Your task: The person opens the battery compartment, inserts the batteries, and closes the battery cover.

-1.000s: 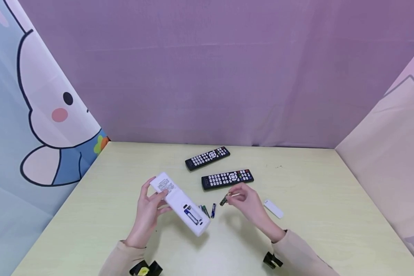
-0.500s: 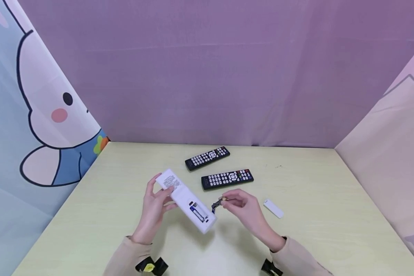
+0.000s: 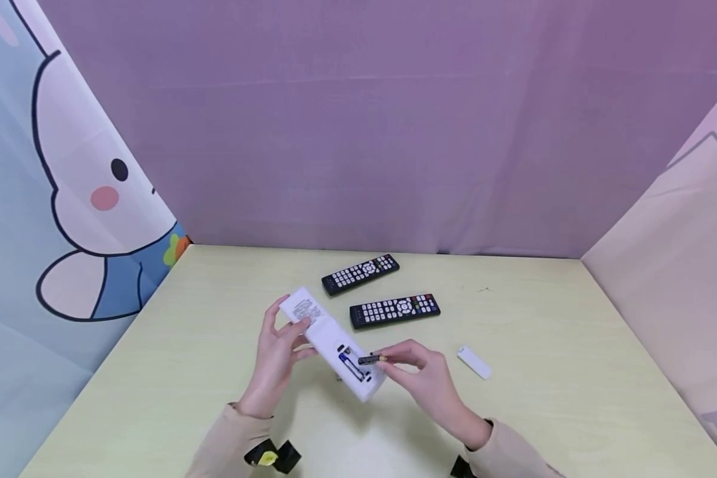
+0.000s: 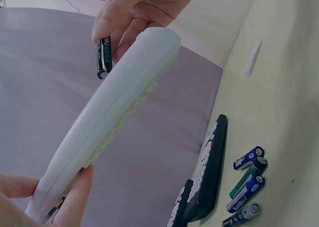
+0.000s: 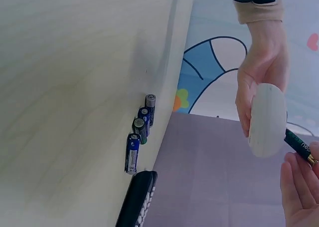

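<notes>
Fingers [image 3: 401,350] of the right hand [image 3: 429,375] pinch a dark green battery [image 4: 104,57] just over the compartment [image 3: 352,364] of the white remote [image 3: 325,338]; whether it touches, I cannot tell. A blue battery [image 3: 350,365] lies inside. The left hand [image 3: 275,358] grips this remote, tilted above the table [image 3: 550,318], where four batteries [image 4: 245,194], two black remotes [image 3: 394,311] and a white strip [image 3: 475,362] lie.

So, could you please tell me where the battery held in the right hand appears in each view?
Head: the held battery is below centre, slightly right.
Left wrist: the held battery is at upper left.
Right wrist: the held battery is near the right edge, below mid-height.
Shared landmark: the white remote.
</notes>
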{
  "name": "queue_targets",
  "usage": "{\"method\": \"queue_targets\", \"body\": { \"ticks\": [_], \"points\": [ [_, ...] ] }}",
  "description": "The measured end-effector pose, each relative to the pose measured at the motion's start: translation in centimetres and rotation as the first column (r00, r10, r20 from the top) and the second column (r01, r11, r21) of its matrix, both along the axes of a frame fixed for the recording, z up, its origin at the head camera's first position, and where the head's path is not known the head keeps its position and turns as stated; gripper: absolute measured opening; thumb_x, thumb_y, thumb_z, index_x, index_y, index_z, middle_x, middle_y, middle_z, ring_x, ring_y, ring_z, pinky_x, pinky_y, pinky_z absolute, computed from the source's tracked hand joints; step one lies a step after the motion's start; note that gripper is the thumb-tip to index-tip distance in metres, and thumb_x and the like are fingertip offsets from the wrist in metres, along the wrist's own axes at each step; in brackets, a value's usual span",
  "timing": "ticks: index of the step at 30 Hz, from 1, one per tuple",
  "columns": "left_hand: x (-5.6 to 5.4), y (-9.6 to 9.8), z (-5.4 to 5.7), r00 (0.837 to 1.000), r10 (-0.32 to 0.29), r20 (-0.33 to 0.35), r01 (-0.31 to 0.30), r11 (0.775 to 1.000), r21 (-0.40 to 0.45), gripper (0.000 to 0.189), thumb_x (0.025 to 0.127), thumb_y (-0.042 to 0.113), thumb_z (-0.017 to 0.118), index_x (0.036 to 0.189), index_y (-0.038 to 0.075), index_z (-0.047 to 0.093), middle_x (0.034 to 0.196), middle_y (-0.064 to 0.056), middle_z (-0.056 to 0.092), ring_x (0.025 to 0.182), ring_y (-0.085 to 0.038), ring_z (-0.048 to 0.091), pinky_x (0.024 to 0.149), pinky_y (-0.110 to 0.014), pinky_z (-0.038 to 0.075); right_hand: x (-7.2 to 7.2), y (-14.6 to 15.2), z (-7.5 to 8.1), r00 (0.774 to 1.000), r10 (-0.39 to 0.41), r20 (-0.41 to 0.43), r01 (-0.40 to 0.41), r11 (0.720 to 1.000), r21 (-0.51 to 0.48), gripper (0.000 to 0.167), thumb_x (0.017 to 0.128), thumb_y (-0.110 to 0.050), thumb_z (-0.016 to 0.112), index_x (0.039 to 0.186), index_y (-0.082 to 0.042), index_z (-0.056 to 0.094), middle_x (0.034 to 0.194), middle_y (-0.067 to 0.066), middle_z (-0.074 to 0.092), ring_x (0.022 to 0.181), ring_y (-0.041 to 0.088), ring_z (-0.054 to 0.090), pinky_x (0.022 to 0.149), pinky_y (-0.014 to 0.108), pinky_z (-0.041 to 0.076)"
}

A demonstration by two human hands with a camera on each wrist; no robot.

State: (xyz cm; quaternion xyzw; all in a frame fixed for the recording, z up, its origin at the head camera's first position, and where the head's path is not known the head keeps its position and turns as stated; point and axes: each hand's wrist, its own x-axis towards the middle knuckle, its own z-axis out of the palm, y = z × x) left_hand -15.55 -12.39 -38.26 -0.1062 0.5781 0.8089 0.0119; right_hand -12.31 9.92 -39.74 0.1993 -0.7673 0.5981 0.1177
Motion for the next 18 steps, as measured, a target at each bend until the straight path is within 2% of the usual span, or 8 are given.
{"method": "queue_targets", "body": {
  "ticks": [1, 3, 4, 7, 10, 13, 16, 18],
  "points": [
    [-0.02, 0.06, 0.02, 1.000, 0.000, -0.003, 0.000, 1.000, 0.001, 0.058, 0.086, 0.000, 0.050, 0.133, 0.023, 0.026, 0.092, -0.006, 0.062, 0.066, -0.016, 0.061, 0.060, -0.029, 0.054, 0.03, -0.06, -0.11, 0.996, 0.002, -0.089, 0.000, 1.000, 0.025, 0.016, 0.071, -0.005, 0.071, 0.086, -0.006, 0.065, 0.086, 0.006, 0.067, 0.075, 0.011, 0.063, 0.072, 0.025, 0.052],
    [-0.04, 0.14, 0.07, 1.000, 0.002, -0.007, -0.002, 1.000, 0.004, 0.057, 0.086, 0.000, 0.049, 0.132, 0.024, 0.027, 0.091, -0.006, 0.062, 0.065, -0.016, 0.061, 0.060, -0.029, 0.054, -0.02, -0.14, -0.31, 0.962, 0.015, -0.274, 0.004, 0.998, 0.069, 0.018, 0.069, -0.002, 0.072, 0.085, -0.004, 0.065, 0.084, 0.008, 0.067, 0.075, 0.014, 0.064, 0.072, 0.022, 0.051],
    [-0.05, 0.18, 0.10, 1.000, 0.003, -0.009, -0.003, 1.000, 0.005, 0.057, 0.086, 0.000, 0.049, 0.133, 0.024, 0.027, 0.090, -0.006, 0.063, 0.065, -0.016, 0.061, 0.060, -0.029, 0.054, -0.11, -0.16, -0.43, 0.932, 0.022, -0.362, 0.010, 0.996, 0.087, 0.018, 0.068, -0.002, 0.072, 0.085, -0.003, 0.065, 0.083, 0.009, 0.067, 0.075, 0.015, 0.064, 0.072, 0.021, 0.051],
    [-0.08, 0.25, 0.16, 1.000, 0.008, -0.012, -0.007, 1.000, 0.012, 0.057, 0.086, -0.001, 0.049, 0.133, 0.024, 0.027, 0.089, -0.005, 0.063, 0.065, -0.016, 0.061, 0.060, -0.029, 0.054, -0.49, -0.21, -0.64, 0.819, 0.051, -0.572, 0.028, 0.991, 0.128, 0.015, 0.072, -0.004, 0.070, 0.085, 0.001, 0.064, 0.081, 0.012, 0.067, 0.073, 0.021, 0.064, 0.074, 0.019, 0.050],
    [-0.12, 0.33, 0.18, 1.000, 0.009, -0.014, -0.008, 1.000, 0.025, 0.057, 0.086, -0.001, 0.049, 0.133, 0.023, 0.027, 0.089, -0.005, 0.063, 0.064, -0.016, 0.061, 0.059, -0.030, 0.054, -0.74, -0.30, -0.63, 0.732, 0.072, -0.677, 0.051, 0.986, 0.160, 0.014, 0.079, -0.011, 0.065, 0.084, 0.002, 0.063, 0.080, 0.013, 0.066, 0.071, 0.021, 0.064, 0.072, 0.019, 0.051],
    [-0.12, 0.40, 0.22, 1.000, 0.008, -0.018, -0.008, 0.999, 0.037, 0.058, 0.085, -0.002, 0.048, 0.133, 0.022, 0.026, 0.089, -0.005, 0.063, 0.064, -0.016, 0.062, 0.059, -0.030, 0.054, -0.86, -0.44, -0.58, 0.665, 0.082, -0.742, 0.082, 0.980, 0.182, 0.016, 0.082, -0.014, 0.061, 0.082, 0.002, 0.062, 0.079, 0.014, 0.066, 0.069, 0.021, 0.064, 0.070, 0.019, 0.051],
    [-0.07, 0.49, 0.30, 1.000, 0.007, -0.022, -0.006, 0.999, 0.044, 0.059, 0.085, -0.003, 0.048, 0.134, 0.020, 0.025, 0.090, -0.005, 0.063, 0.063, -0.016, 0.061, 0.059, -0.030, 0.054, -0.94, -0.56, -0.63, 0.629, 0.085, -0.772, 0.094, 0.978, 0.185, 0.017, 0.084, -0.014, 0.059, 0.081, 0.002, 0.062, 0.078, 0.014, 0.066, 0.068, 0.021, 0.064, 0.069, 0.018, 0.051],
    [-0.03, 0.52, 0.32, 1.000, 0.006, -0.023, -0.005, 0.999, 0.044, 0.058, 0.085, -0.003, 0.048, 0.134, 0.020, 0.025, 0.091, -0.006, 0.062, 0.063, -0.016, 0.061, 0.059, -0.029, 0.054, -0.94, -0.59, -0.63, 0.625, 0.081, -0.776, 0.098, 0.979, 0.181, 0.017, 0.085, -0.014, 0.059, 0.080, 0.002, 0.062, 0.078, 0.014, 0.066, 0.068, 0.021, 0.064, 0.069, 0.019, 0.052]
  ]
}}
